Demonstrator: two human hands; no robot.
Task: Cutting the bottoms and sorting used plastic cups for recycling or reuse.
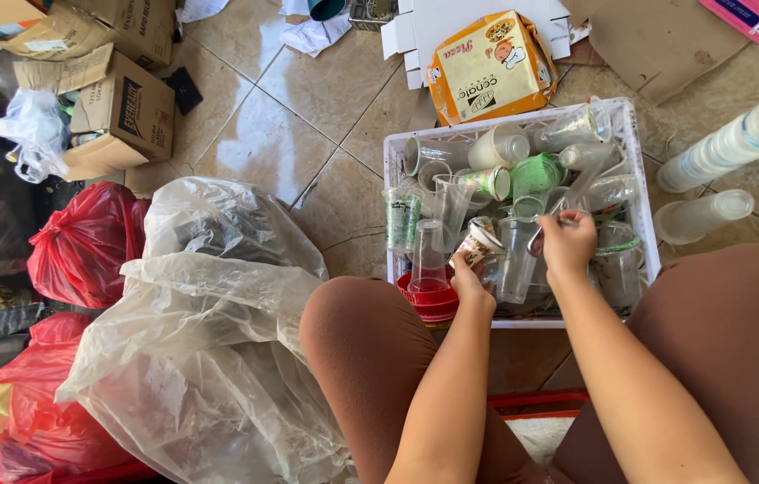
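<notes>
A white plastic crate [639, 193] on the tiled floor is full of several used clear plastic cups, some with green print. My left hand [467, 280] grips a small printed paper cup [480, 240] at the crate's near side. My right hand [568, 242] is closed around the rim of a clear plastic cup [523, 255] in the crate's middle. A stack of red lids [427, 300] with a clear cup [429, 255] standing upside down on it sits at the crate's near left corner. My knees frame the crate on both sides.
A large clear plastic bag [209, 332] lies at my left, with red bags [84, 246] beyond it. Cardboard boxes [120, 112] stand at the far left. An orange-and-cream food box [491, 67] lies behind the crate. Stacked clear cups [738, 139] lie at the right.
</notes>
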